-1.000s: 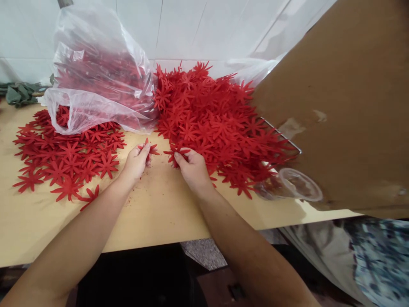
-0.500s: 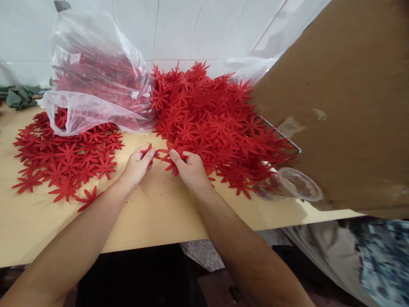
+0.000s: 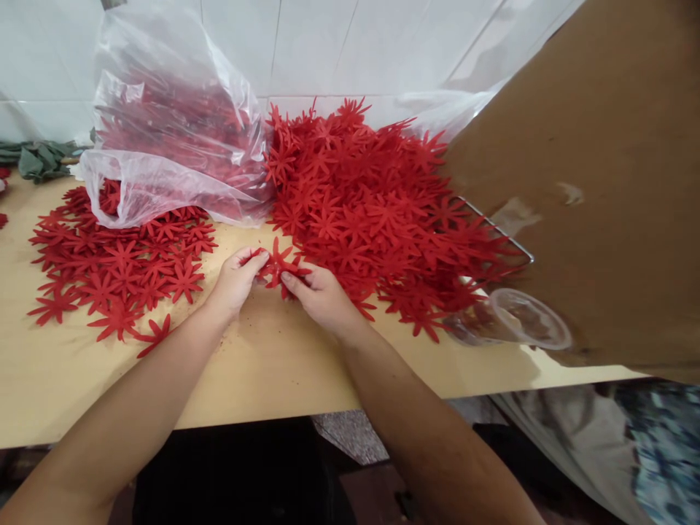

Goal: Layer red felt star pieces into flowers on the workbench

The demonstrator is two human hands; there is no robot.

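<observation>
My left hand (image 3: 236,279) and my right hand (image 3: 322,295) meet over the wooden table (image 3: 273,364), both pinching a red star-shaped felt flower (image 3: 277,264) between their fingertips. Just behind and to the right rises a big heap of the same red flowers (image 3: 377,211). A flatter spread of red flowers (image 3: 114,270) lies on the table to the left of my left hand.
A clear plastic bag (image 3: 169,138) holding more red flowers lies at the back left. A large brown cardboard sheet (image 3: 601,175) stands at the right, with a clear plastic cup (image 3: 519,321) on its side below it. Green leaf pieces (image 3: 38,157) lie at the far left.
My hands have come together: a second ago each held its own flower apart; now both grip flowers joined at the middle, nearer the heap.
</observation>
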